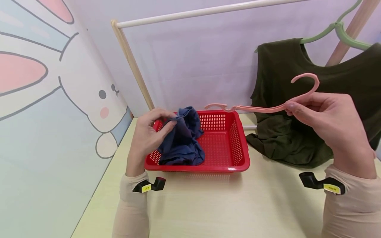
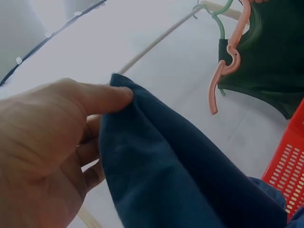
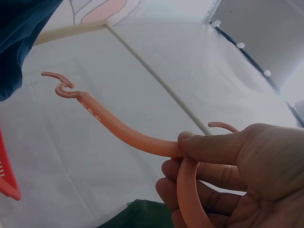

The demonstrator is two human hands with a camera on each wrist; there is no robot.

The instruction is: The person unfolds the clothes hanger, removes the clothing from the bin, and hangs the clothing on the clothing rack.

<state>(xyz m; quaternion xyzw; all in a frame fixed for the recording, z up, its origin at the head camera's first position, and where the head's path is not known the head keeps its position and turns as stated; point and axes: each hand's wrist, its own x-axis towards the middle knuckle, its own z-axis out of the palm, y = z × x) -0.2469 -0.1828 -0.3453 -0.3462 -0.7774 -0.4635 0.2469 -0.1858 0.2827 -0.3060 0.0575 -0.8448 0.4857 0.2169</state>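
A blue piece of clothing (image 1: 184,145) lies bunched in the left part of a red plastic basket (image 1: 244,158). Its upper edge is pinched between thumb and fingers of my left hand (image 1: 151,132); the left wrist view shows the raised fold of blue cloth (image 2: 152,156) close up. My right hand (image 1: 336,122) grips a pink hanger (image 1: 259,109) near the base of its hook, as the right wrist view also shows with the hanger (image 3: 128,135). One hanger arm points left, above the basket's back right corner, apart from the blue cloth. What kind of garment it is cannot be told.
A dark green sleeveless top (image 1: 297,79) hangs on a green hanger (image 1: 348,36) at the right, its lower part heaped on the table (image 1: 238,205). A white rail (image 1: 190,14) on wooden posts (image 1: 134,66) spans the back. A wall with a rabbit drawing (image 1: 80,96) stands left.
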